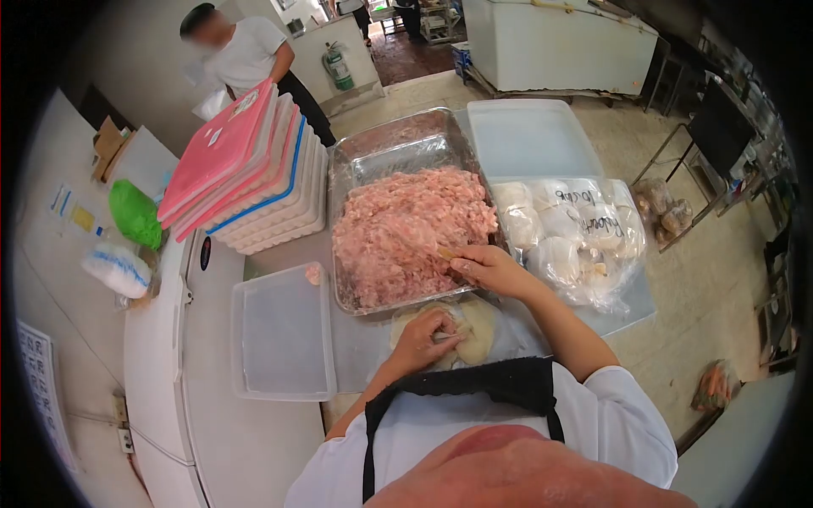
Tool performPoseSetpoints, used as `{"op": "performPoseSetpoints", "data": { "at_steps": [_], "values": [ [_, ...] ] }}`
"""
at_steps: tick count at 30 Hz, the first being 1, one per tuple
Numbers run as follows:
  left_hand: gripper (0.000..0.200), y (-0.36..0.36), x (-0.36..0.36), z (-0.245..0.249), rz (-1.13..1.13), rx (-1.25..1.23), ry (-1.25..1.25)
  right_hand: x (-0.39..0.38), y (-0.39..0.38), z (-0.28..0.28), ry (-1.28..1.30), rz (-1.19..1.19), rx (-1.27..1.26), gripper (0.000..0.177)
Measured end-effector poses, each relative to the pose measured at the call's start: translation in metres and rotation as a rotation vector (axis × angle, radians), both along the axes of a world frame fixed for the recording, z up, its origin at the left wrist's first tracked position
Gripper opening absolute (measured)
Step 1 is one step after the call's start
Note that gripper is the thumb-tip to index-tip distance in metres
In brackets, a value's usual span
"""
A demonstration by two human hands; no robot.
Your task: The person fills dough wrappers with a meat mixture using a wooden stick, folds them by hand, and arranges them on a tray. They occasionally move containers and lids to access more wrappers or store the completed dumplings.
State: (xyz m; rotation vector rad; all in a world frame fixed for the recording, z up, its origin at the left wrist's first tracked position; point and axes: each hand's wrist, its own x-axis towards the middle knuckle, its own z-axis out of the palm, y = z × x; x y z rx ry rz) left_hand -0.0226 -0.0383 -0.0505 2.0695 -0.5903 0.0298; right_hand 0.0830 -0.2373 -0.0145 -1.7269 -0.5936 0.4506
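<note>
A metal tray [347, 173] in front of me holds a big heap of pink minced meat [406, 229]. My right hand [487, 269] rests at the heap's near right edge, fingers closed on a small wooden stick that touches the meat. Below the tray lies a stack of pale round dough wrappers [481, 326]. My left hand [421, 339] is curled over the stack, fingers pinching a wrapper.
An empty clear plastic container [284, 334] sits to the left. A tilted stack of lidded containers [258, 173] stands behind it. Bagged white dough [580, 233] and a clear lid [529, 135] lie to the right. Another person [250, 51] stands at the far left.
</note>
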Motion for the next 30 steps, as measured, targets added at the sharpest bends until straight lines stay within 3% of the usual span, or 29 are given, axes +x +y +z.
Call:
{"op": "performPoseSetpoints", "data": {
  "at_steps": [4,7,10,13,19,25,28,30],
  "values": [
    [0.023,-0.004,-0.002,-0.003,0.037,-0.101,0.024,-0.001,0.000,0.003,-0.101,-0.020,-0.017,0.027],
    [0.022,0.001,-0.003,-0.001,0.082,0.027,0.034,-0.004,0.002,0.003,-0.153,-0.047,0.010,0.023],
    [0.014,0.009,0.004,0.010,0.059,-0.019,0.153,-0.003,0.002,-0.003,-0.169,-0.059,0.032,0.021],
    [0.006,0.000,0.010,0.033,0.053,-0.368,0.205,-0.001,0.002,-0.008,-0.181,-0.050,0.008,0.027],
    [0.020,0.008,0.019,0.067,0.028,-0.298,0.366,-0.005,0.002,0.001,-0.172,-0.069,-0.047,0.031],
    [0.026,0.031,0.035,0.035,-0.058,-0.287,0.358,-0.005,0.003,0.000,-0.222,-0.078,-0.095,0.034],
    [0.028,0.028,0.020,0.040,-0.063,-0.674,0.588,-0.007,0.002,0.005,-0.176,-0.080,-0.114,0.035],
    [0.032,0.026,0.008,0.045,-0.067,-0.765,0.674,-0.006,0.002,0.003,-0.160,-0.080,-0.076,0.035]
  ]
}}
